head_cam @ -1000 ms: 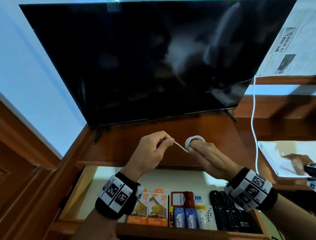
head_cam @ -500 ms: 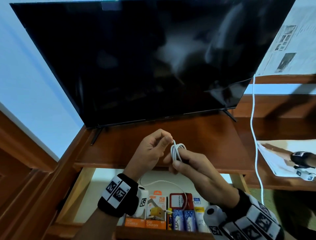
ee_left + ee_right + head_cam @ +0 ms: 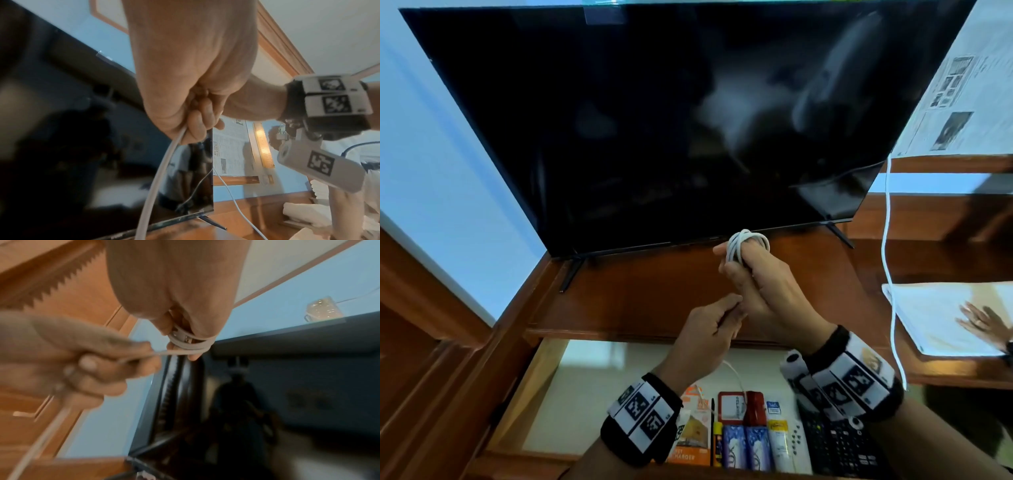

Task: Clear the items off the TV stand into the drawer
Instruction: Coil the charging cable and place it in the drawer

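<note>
A white charging cable (image 3: 743,244) is wound in several loops round the fingers of my right hand (image 3: 760,281), which is raised over the wooden TV stand (image 3: 640,294). The right wrist view shows the cable loops (image 3: 190,341) tight around those fingers. My left hand (image 3: 714,323) sits just below and left of the right one and pinches the loose run of the cable (image 3: 162,170), which trails down into the open drawer (image 3: 592,383). Both hands hover above the stand's front edge.
The black TV (image 3: 671,113) fills the back of the stand. In the drawer lie orange charger boxes (image 3: 693,435), small tubes (image 3: 746,445) and black remotes (image 3: 839,442). A second white cord (image 3: 888,246) hangs at right beside papers (image 3: 935,318), where another person's hand (image 3: 983,322) rests.
My right hand has risen and moved towards the TV with more cable wound on its fingers. The left hand has dropped lower, feeding the loose end.
</note>
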